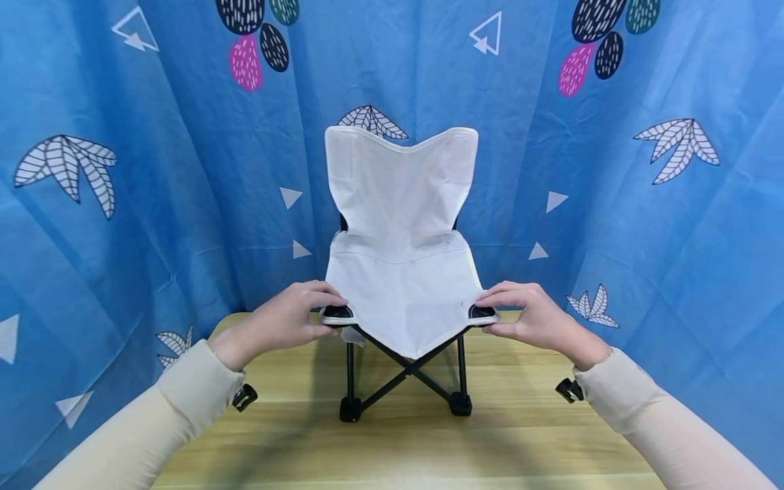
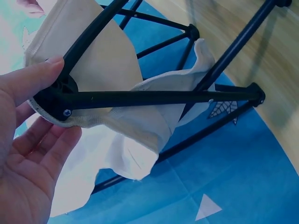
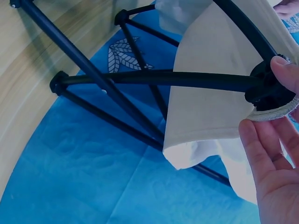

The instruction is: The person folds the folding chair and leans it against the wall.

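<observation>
A small folding chair (image 1: 404, 272) with a white fabric seat and back stands unfolded on the table, its black crossed legs (image 1: 409, 371) spread. My left hand (image 1: 300, 314) pinches the seat's front left corner, with the thumb and fingers about the black corner joint (image 2: 58, 100). At the front right corner, my right hand (image 1: 529, 316) pinches the other black joint (image 3: 271, 86) and the fabric edge in the same way. From below, the left wrist view shows the white fabric (image 2: 135, 140) hanging in folds around the black tubes (image 2: 140, 99).
The chair's feet (image 1: 350, 410) rest on a light wood-grain table (image 1: 404, 456). A blue curtain (image 1: 202, 170) printed with leaves, triangles and coloured ovals hangs behind and on both sides. Black buckles (image 1: 245, 397) hang by the sleeve cuffs.
</observation>
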`<state>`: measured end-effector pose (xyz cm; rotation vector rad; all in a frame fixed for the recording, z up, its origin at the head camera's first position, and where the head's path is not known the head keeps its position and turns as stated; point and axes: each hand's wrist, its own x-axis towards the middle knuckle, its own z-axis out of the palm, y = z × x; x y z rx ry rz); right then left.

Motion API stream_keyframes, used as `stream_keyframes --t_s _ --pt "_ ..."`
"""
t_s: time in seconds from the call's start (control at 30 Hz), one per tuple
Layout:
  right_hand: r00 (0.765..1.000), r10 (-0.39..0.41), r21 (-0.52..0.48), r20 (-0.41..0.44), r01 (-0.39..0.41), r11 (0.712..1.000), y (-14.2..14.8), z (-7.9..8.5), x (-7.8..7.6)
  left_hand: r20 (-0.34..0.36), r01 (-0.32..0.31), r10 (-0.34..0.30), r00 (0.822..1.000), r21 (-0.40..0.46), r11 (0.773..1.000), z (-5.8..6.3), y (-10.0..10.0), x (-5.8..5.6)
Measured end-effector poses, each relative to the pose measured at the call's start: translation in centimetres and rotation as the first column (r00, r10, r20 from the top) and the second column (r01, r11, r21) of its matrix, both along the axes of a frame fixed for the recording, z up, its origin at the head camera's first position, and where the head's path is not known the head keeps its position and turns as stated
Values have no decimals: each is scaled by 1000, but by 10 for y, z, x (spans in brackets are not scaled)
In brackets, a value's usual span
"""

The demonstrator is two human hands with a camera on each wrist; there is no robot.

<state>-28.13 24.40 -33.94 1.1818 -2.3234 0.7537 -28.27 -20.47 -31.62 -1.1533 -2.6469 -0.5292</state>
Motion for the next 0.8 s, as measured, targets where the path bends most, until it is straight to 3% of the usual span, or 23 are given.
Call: stream_keyframes --t_s 0.4,0.8 --pt "996 -87 81 -28 89 993 -1 1 5 -27 -84 83 996 -29 996 -3 -5 4" --pt "996 -88 75 -18 89 993 0 0 6 -13 -90 90 996 -6 996 -6 -7 5"
